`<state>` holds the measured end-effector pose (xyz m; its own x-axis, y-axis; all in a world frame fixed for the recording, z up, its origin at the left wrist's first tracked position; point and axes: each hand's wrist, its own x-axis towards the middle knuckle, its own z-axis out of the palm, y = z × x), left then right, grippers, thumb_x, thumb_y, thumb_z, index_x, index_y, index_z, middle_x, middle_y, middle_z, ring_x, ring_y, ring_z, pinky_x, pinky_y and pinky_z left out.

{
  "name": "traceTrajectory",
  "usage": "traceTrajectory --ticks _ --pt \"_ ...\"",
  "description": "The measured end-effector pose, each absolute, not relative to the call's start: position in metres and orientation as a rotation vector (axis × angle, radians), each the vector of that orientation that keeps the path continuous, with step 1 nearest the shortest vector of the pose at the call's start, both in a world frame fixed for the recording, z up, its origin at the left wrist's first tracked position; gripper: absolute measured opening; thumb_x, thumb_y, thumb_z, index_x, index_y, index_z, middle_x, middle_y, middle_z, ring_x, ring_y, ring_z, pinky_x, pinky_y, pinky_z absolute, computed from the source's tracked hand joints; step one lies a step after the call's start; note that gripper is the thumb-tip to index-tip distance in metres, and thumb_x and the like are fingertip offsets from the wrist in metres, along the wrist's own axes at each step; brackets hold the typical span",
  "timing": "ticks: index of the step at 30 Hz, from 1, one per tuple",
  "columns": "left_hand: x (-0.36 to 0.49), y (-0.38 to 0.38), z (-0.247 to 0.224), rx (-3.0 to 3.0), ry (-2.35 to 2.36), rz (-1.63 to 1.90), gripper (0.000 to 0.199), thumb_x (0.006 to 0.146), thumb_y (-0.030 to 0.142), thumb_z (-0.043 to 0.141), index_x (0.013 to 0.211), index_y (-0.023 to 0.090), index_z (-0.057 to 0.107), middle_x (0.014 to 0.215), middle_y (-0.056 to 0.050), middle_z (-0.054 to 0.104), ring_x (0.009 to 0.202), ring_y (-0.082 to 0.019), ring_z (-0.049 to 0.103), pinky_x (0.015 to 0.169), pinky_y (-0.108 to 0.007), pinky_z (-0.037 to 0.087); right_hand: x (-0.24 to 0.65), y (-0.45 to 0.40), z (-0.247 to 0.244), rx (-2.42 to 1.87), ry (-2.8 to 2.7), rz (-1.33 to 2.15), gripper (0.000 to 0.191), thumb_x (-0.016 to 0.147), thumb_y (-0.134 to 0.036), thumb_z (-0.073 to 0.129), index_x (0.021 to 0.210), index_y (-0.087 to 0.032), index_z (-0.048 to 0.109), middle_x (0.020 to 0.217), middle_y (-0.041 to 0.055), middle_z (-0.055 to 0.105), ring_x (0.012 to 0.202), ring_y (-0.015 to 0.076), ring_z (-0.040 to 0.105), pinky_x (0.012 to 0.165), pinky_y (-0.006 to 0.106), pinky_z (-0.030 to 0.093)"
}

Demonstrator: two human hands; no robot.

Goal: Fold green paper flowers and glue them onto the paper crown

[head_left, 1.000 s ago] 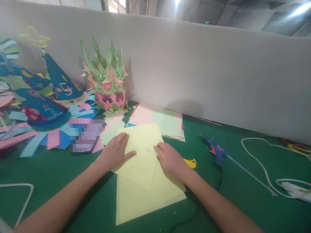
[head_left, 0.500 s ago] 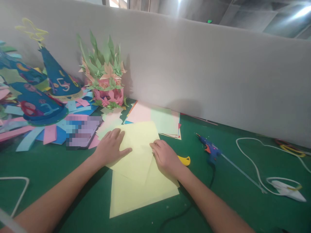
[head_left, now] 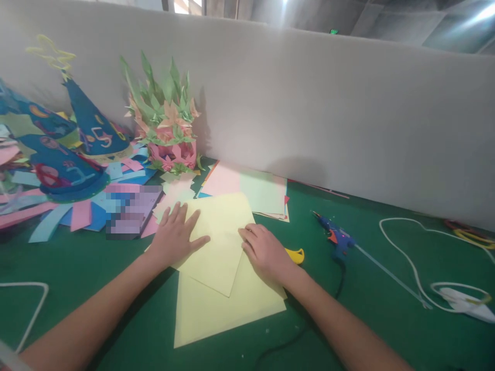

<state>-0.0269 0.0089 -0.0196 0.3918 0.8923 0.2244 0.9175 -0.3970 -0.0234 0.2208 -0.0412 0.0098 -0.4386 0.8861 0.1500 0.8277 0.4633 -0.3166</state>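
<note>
My left hand lies flat with spread fingers on the left part of a folded pale yellow sheet. Over its right edge rests my right hand, its fingers bent and close together on the paper; whether they pinch the edge is hard to make out. Beneath lies a larger yellow sheet, its lower part showing toward me. A yellow object, partly hidden, pokes out beside my right hand.
Stacked coloured paper lies behind. A blue glue gun and white cable are at right. Blue cone hats, a paper-flower piece, paper strips and a blurred purple object stand or lie at left.
The fingers of my left hand have spread wider on the paper. The folded sheet's lower corner now shows more sharply. My right hand has barely moved.
</note>
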Motion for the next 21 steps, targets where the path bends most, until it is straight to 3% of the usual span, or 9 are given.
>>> traceTrajectory --ticks 4,6,14,21 --pt "-0.018 0.000 -0.013 -2.764 -1.459 -0.301 0.049 0.091 0.042 0.027 0.136 0.023 0.035 0.146 -0.008 0.028 0.135 -0.028 0.020 0.107 -0.049 0.020 0.244 -0.051 0.015 -1.486 -2.442 0.311 0.037 0.084 -0.023 0.047 0.121 -0.022 0.047 0.109 0.0078 0.055 0.099 0.0220 0.048 0.084 0.038 0.040" --pt "-0.009 -0.007 -0.007 -2.947 -1.372 -0.261 0.047 0.093 0.036 0.022 0.136 0.022 0.034 0.146 -0.006 0.030 0.134 -0.024 0.023 0.107 -0.045 0.024 0.256 -0.056 0.015 -1.520 -2.436 0.292 0.035 0.084 -0.023 0.047 0.120 -0.023 0.048 0.109 0.0075 0.056 0.098 0.0221 0.049 0.083 0.038 0.041" --pt "0.025 -0.022 -0.001 -3.092 -1.317 -0.304 0.065 0.086 0.059 0.027 0.140 0.025 0.022 0.149 -0.004 0.019 0.136 -0.029 0.013 0.109 -0.050 0.017 0.261 -0.062 0.006 -1.524 -2.480 0.127 0.031 0.089 -0.020 0.042 0.118 -0.022 0.054 0.094 0.0086 0.057 0.081 0.0191 0.052 0.068 0.031 0.044" --pt "0.022 -0.026 -0.005 -3.111 -1.372 -0.275 0.068 0.083 0.063 0.028 0.140 0.026 0.022 0.147 -0.003 0.026 0.136 -0.029 0.014 0.108 -0.049 0.018 0.268 -0.071 0.010 -1.558 -2.486 0.086 0.029 0.089 -0.020 0.043 0.115 -0.021 0.055 0.090 0.0075 0.056 0.075 0.0169 0.051 0.059 0.026 0.042"
